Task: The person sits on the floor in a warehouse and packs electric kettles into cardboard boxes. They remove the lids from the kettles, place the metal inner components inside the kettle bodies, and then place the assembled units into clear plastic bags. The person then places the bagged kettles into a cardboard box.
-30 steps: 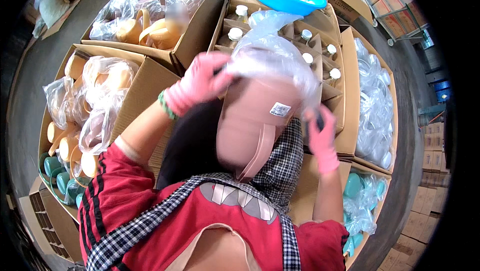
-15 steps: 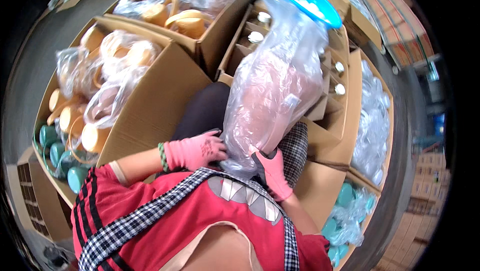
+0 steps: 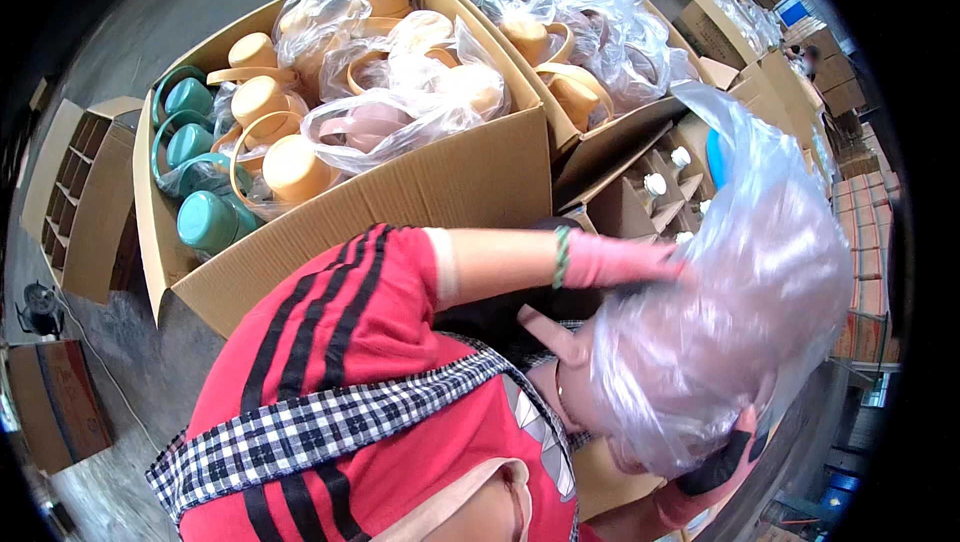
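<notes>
A large clear plastic bag (image 3: 745, 272) full of dusty-pink lids is tilted across my lap, on the right side of the view. A dusty-pink lid with a strap handle (image 3: 560, 337) pokes out at its lower left end. My left hand (image 3: 630, 262), in a pink glove with dark fingers, reaches over to the bag's near side; motion blurs its fingers and the bag partly hides them. Below the bag, my right hand (image 3: 725, 462), gloved alike, grips and supports its underside with the thumb up.
To the left stands a cardboard box (image 3: 400, 187) holding orange, teal and dusty-pink lids with handles. Behind it is another box of lids (image 3: 560, 117). A divided carton (image 3: 610, 217) of white-capped bottles lies beyond the bag, with a blue basin (image 3: 715, 157) partly hidden there.
The bag has been lifted and swung to the right, and its lids now spill toward the lower left. Both my hands moved right with it. The view has turned left.
</notes>
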Tool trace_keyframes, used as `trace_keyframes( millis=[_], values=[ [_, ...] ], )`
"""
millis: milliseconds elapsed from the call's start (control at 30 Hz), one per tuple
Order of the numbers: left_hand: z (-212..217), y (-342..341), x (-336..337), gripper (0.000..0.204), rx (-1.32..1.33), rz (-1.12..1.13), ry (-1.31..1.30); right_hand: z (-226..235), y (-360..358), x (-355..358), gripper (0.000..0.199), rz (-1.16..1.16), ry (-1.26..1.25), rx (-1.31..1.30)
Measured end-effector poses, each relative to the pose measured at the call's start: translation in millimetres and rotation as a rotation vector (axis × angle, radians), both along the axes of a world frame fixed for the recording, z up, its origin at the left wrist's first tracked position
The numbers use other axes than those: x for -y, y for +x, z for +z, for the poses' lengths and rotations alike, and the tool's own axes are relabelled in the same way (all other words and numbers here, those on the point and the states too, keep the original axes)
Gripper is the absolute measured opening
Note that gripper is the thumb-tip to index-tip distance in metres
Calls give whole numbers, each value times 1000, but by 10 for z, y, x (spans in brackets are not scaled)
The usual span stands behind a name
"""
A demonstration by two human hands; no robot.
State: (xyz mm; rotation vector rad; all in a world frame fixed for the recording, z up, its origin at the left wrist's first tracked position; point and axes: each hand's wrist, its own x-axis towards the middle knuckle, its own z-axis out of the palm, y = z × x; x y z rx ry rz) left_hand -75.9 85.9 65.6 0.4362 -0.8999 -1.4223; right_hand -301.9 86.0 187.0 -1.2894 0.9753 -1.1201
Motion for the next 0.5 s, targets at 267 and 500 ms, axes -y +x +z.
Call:
trace_keyframes(
  millis=[267, 500],
  values=[
    [-353, -333, -537, 90, 517, -181, 115, -1171, -913, 121, 56, -267, -776, -823],
    [-358, -405, -429, 105, 564, -58, 33, -1096, -1003, 241, 57, 228, -981, -988]
  ],
)
